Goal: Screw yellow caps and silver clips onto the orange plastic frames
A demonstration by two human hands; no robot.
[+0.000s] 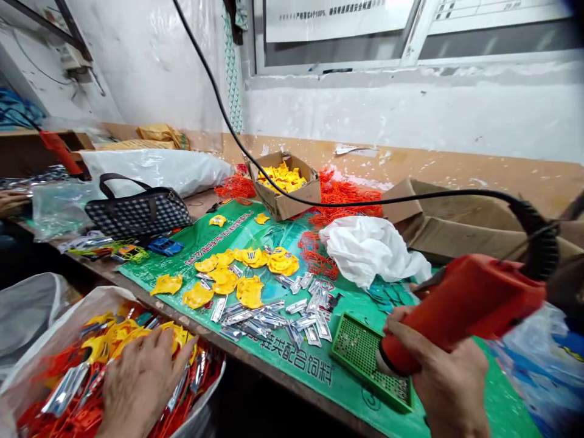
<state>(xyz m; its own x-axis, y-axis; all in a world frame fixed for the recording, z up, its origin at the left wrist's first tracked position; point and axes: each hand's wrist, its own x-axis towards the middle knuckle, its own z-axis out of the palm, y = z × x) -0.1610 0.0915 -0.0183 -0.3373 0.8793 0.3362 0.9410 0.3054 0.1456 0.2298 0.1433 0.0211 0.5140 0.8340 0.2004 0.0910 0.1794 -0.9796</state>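
My right hand point(449, 377) is wrapped round a red electric screwdriver point(465, 304). Its dark nose end is over a green perforated tray point(365, 347) with small pieces, likely screws, in it. At the lower left, my left hand point(141, 377) lies with fingers apart over yellow plastic parts point(114, 337) in a white bag point(27, 365). The same bag holds red plastic pieces point(86, 420) and shiny metal strips point(66, 389). On the green sheet point(292, 359) lie more yellow parts point(223, 280) and a scatter of silver metal pieces point(260, 319).
A cardboard box point(292, 204) of yellow parts stands at the back, beside red cord-like pieces point(342, 194). A white plastic bag point(369, 246) and a large open carton point(456, 225) are on the right. A checked bag point(139, 213) sits left. A black cable point(387, 199) crosses the view.
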